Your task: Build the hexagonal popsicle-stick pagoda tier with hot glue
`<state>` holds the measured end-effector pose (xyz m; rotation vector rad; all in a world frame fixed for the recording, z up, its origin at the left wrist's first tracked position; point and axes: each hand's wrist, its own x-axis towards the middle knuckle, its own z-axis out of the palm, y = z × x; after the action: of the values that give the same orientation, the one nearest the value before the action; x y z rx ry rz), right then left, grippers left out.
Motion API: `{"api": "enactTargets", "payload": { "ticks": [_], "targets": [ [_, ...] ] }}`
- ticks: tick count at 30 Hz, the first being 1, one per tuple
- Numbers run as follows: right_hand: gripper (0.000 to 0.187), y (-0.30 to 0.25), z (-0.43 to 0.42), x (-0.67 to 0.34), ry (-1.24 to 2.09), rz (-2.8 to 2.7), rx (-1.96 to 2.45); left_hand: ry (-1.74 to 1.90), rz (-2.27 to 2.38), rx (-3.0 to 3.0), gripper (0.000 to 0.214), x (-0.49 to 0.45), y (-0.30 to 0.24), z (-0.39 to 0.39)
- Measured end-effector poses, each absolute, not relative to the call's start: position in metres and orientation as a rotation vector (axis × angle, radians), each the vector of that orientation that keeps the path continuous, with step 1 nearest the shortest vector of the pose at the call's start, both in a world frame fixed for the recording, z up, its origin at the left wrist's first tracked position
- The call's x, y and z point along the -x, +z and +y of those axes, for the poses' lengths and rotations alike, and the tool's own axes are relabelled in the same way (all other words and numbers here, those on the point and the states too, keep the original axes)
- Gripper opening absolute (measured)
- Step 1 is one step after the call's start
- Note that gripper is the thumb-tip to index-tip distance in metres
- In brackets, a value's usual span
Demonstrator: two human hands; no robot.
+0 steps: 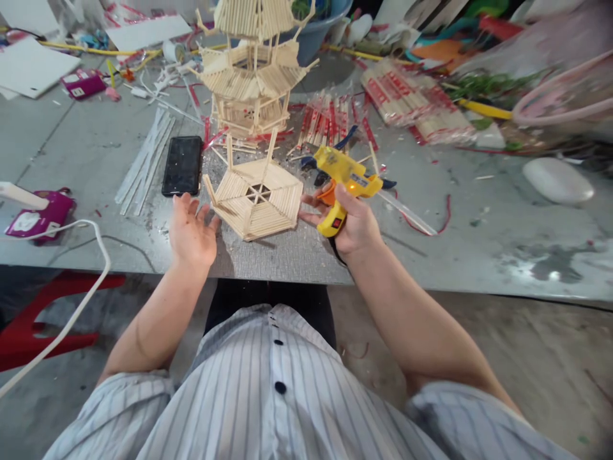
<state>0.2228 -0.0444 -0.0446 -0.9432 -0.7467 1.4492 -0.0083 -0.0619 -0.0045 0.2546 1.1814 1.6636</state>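
My right hand (357,223) is wrapped round a yellow hot glue gun (342,176) with an orange trigger and a lit orange light; its fingertips reach close to the right edge of a six-sided wooden-stick panel (278,214). That panel lies on the table, with several sticks standing up along its back and left edges. At its left side my left hand (193,233) rests palm up, fingers apart and holding nothing. Just beyond that hand lies a black phone (182,165). Behind the panel rises a tiered pagoda model (253,76) built of the same pale sticks.
Clear glue sticks (146,160) lie left of the phone. Red-wrapped chopstick packs (330,121) and larger bundles (412,96) sit at the back right. A white mouse-shaped object (558,181) is far right. A white cable (98,255) hangs over the left table edge, above a red stool (57,313).
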Motion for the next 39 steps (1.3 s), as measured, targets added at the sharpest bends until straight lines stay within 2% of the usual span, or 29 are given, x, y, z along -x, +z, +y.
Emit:
{"api": "enactTargets", "payload": {
  "ticks": [14, 25, 33, 35, 38, 39],
  "targets": [
    [0.035, -0.045, 0.021, -0.235, 1.411, -0.888, 0.932, 1.675, 1.155, -0.259, 0.040, 0.015, -0.015, -0.042],
    [0.037, -0.042, -0.016, -0.246, 1.502, -0.872, 0.894, 1.674, 1.206, -0.419, 0.042, 0.016, -0.017, -0.006],
    [0.036, -0.033, -0.029, -0.291, 1.429, -0.757, 0.930, 1.534, 1.171, -0.489, 0.061, 0.018, -0.017, 0.036],
    [0.031, -0.029, -0.026, -0.313, 1.328, -0.702, 1.000, 1.510, 1.168, -0.490, 0.064, 0.019, -0.016, 0.042],
    [0.012, -0.024, -0.023, -0.347, 1.223, -0.602, 1.239, 1.504, 1.168, -0.515, 0.065, 0.022, -0.015, 0.045],
    [0.013, -0.023, -0.022, -0.357, 1.189, -0.571, 1.309, 1.515, 1.170, -0.532, 0.063, 0.023, -0.016, 0.044]
  ]
}}
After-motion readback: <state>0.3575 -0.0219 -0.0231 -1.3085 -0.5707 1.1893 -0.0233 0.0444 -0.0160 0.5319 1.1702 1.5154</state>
